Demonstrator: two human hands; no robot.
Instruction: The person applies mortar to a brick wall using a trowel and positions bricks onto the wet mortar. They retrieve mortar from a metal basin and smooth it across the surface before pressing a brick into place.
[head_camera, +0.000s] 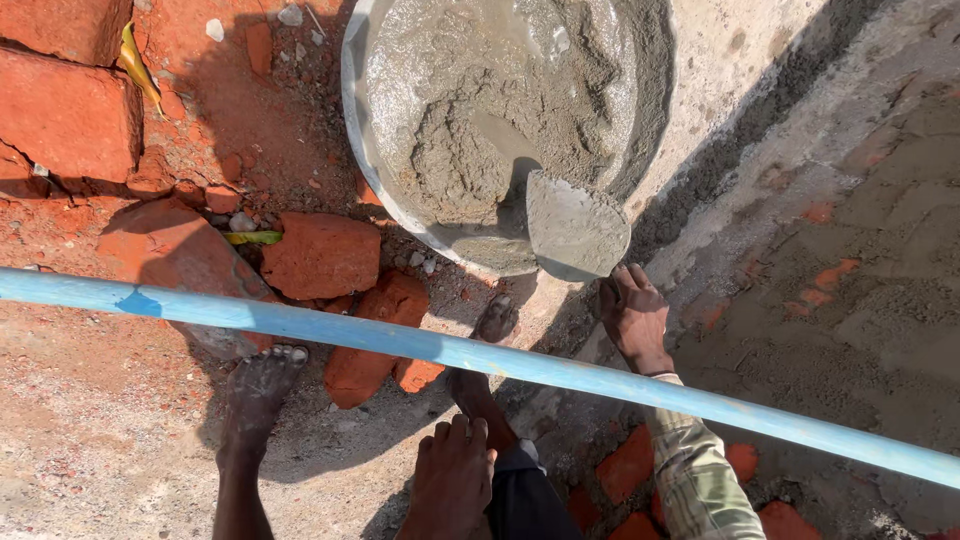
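On red dusty ground with broken bricks (322, 255), the right hand (634, 315) grips a mortar-covered trowel (575, 235) while the left hand (452, 478) rests closed on the knee.

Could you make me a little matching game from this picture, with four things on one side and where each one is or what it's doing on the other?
Things:
1. trowel
2. blue pipe
3. left hand
4. round pan

Descriptions:
A. rests on the person's knee
B. runs across the whole view, above the feet
C. holds wet grey mortar
D. held by the right hand, blade loaded with mortar at the pan's rim

Pairs: 1-D, 2-B, 3-A, 4-C
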